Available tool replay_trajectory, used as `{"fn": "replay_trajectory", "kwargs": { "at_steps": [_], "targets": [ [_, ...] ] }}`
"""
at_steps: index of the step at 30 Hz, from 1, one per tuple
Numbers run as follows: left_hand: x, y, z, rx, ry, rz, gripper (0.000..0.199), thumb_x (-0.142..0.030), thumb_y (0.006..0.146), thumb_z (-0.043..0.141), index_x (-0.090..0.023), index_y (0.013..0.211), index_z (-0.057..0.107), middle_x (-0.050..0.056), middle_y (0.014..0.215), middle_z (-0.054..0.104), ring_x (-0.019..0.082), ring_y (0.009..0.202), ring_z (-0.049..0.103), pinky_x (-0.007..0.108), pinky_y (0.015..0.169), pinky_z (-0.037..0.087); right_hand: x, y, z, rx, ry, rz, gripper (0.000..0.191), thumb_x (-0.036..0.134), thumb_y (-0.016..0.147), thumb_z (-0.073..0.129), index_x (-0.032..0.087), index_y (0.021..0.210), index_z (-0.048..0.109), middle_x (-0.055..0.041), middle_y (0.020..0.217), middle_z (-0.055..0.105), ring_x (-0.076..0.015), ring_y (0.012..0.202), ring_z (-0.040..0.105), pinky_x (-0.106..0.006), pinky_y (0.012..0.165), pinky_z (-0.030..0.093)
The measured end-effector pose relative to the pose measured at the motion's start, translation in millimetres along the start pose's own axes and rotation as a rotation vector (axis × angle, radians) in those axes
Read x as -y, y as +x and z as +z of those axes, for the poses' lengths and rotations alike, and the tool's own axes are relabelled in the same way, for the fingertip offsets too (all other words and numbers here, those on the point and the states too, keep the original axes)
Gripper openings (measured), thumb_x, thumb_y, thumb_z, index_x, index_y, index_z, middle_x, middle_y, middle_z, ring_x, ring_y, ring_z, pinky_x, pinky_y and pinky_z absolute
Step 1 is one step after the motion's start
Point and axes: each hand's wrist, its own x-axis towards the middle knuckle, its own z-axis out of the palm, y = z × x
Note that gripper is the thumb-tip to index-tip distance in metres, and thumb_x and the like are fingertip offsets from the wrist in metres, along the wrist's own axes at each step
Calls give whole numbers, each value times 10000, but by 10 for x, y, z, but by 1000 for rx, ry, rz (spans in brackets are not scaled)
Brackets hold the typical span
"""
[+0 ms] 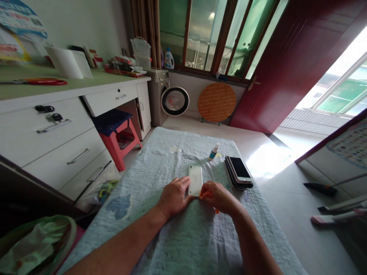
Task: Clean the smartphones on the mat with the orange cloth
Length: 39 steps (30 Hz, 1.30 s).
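A white desk (pixel 99 81) with metal-handled drawers (pixel 94 164) lines the pale left wall (pixel 83 23), a pink plastic stool (pixel 111 145) beside it. Beyond stand a silver washing machine (pixel 156 91) and a round brown wooden panel (pixel 217 102), below brown-framed windows (pixel 205 38). Daylight past the dark-red door (pixel 286 57) whitens glossy floor tiles (pixel 275 183).

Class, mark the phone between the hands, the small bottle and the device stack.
Phone (pixel 195 178): head view, on its white back.
Small bottle (pixel 212 154): head view, on its label.
Device stack (pixel 240 168): head view, top device's screen.
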Motion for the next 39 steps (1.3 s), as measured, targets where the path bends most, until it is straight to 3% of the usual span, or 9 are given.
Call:
{"fn": "replay_trajectory", "kwargs": {
  "at_steps": [4, 8, 12, 15, 22, 33, 39],
  "targets": [
    [-15, 2, 11, -3, 14, -5, 519, -364, 793, 680, -147, 1254, 581, 101, 1328, 587, 282, 1164, 552, 387, 1028, 435, 40, 5, 34, 32, -79, 9, 140, 94, 694, 559, 170, 763, 654, -22, 821, 620, -125, 757, 547, -207, 681, 356],
    [-3, 11, -6, 7, -4, -2, 500, -383, 804, 663, -154, 1243, 588, 101, 1321, 588, 282, 1173, 549, 394, 1032, 434, 41, 15, 144, -20, -164, 0, 123, 93, 712, 537, 177, 763, 612, -14, 807, 591, -114, 720, 511, -210, 647, 311],
    [56, 40, -14, 49, -36, 23, 333, -254, 908, 501, -185, 1214, 612, 64, 1320, 593, 229, 1181, 556, 353, 1047, 422, 87, 27, 263, -78, -230, -5, 127, 96, 733, 520, 192, 775, 592, -4, 811, 578, -104, 671, 476, -223, 602, 266],
    [104, 61, 4, 65, -40, 30, 354, -191, 950, 387, -202, 1212, 624, 44, 1328, 593, 204, 1183, 561, 337, 1051, 417, 148, 52, 348, -110, -242, -40, 119, 105, 757, 519, 200, 786, 585, -1, 826, 577, -104, 676, 484, -226, 596, 259],
    [93, 61, -25, 64, -82, 22, 367, -152, 907, 444, -180, 1226, 624, 51, 1318, 603, 199, 1188, 561, 315, 1059, 410, 284, 159, 513, -149, -236, -119, 162, 125, 800, 527, 219, 906, 605, -9, 930, 607, -119, 765, 534, -228, 653, 284],
    [163, 58, 52, 28, 9, 73, 380, -119, 917, 426, -214, 1235, 611, 34, 1325, 597, 195, 1171, 572, 318, 1041, 440, 128, -27, 116, -4, -297, 60, 102, 116, 771, 525, 185, 787, 598, -7, 824, 593, -102, 688, 482, -233, 596, 242],
    [132, 55, 19, 43, 6, 63, 373, -127, 898, 461, -220, 1226, 612, 36, 1332, 589, 197, 1176, 566, 330, 1053, 428, 130, 15, 190, -46, -322, 42, 110, 119, 772, 534, 191, 796, 614, -12, 829, 608, -109, 682, 497, -242, 597, 247]
  ]
}}
